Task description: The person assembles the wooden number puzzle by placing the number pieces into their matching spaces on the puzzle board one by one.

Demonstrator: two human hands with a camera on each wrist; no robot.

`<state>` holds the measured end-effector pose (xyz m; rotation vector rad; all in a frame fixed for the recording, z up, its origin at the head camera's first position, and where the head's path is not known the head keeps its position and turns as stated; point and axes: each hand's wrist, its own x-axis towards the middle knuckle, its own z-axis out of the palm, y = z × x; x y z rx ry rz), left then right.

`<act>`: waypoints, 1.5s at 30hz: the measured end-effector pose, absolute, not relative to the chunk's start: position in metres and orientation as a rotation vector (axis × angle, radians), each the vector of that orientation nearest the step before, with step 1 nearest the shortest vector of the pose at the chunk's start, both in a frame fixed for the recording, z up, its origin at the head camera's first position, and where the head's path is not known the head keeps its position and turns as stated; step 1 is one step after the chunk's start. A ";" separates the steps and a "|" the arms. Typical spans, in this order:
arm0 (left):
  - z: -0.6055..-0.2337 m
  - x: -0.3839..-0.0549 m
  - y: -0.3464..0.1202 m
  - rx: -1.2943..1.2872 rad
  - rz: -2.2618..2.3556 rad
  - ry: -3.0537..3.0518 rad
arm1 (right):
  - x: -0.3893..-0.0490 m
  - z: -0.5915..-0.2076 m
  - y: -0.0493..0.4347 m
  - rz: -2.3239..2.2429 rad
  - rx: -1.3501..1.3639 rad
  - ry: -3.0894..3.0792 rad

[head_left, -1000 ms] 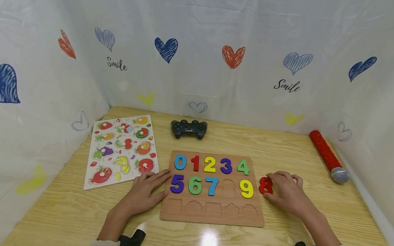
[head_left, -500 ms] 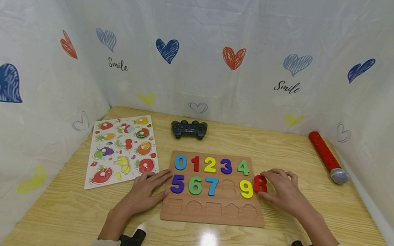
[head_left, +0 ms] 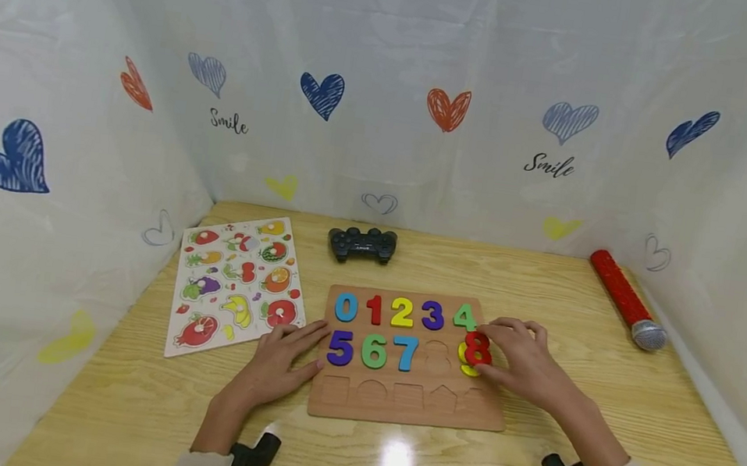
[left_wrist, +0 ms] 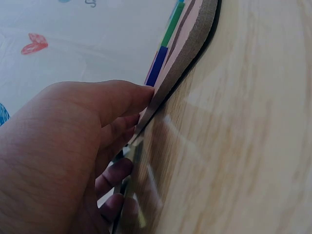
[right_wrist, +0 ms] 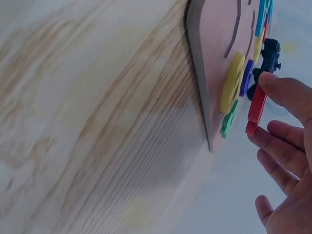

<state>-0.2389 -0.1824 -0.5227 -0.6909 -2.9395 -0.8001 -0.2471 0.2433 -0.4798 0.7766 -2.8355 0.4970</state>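
Note:
A red number 8 (head_left: pixel 477 350) is pinched between the thumb and fingers of my right hand (head_left: pixel 527 361). In the right wrist view the red 8 (right_wrist: pixel 257 108) is held clear of the wooden number board (right_wrist: pixel 214 29). From the head view it covers part of the yellow 9 (head_left: pixel 464 353). Coloured numbers sit in the two upper rows of the number board (head_left: pixel 406 418), with a bare 8-shaped recess left of the 9. My left hand (head_left: pixel 274 366) touches the board's left edge with fingertips and thumb, its fingers fairly straight. The left wrist view shows the thumb (left_wrist: pixel 131 97) against that edge.
A white fruit puzzle board (head_left: pixel 242 286) lies at the left, close to my left hand. Behind the number board is a black game controller (head_left: pixel 362 244). A red microphone (head_left: pixel 627 299) lies at the right. White sheeting with printed hearts encloses the table.
My right hand has carried the red 8 leftward, from the table beside the board to over the yellow 9. My left hand has stayed at the board's edge.

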 end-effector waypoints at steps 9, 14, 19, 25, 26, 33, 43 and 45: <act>-0.522 -0.239 -0.182 -0.697 -0.800 -2.933 | -0.249 -0.478 0.224 0.471 0.811 -2.842; -0.522 -0.239 -0.182 -0.696 -0.800 -2.939 | -0.250 -0.482 0.217 0.447 0.821 -2.860; -0.521 -0.239 -0.183 -0.697 -0.804 -2.940 | -0.251 -0.485 0.214 0.465 0.876 -2.838; -0.520 -0.239 -0.182 -0.698 -0.806 -2.942 | -0.251 -0.487 0.210 0.491 0.934 -2.802; -0.520 -0.239 -0.182 -0.697 -0.807 -2.944 | -0.251 -0.487 0.209 0.495 0.941 -2.799; -0.521 -0.239 -0.183 -0.703 -0.801 -2.945 | -0.252 -0.491 0.205 0.487 0.954 -2.811; -0.523 -0.240 -0.183 -0.710 -0.793 -2.939 | -0.254 -0.496 0.201 0.511 0.990 -2.797; -0.522 -0.240 -0.183 -0.711 -0.788 -2.936 | -0.255 -0.497 0.200 0.510 0.990 -2.804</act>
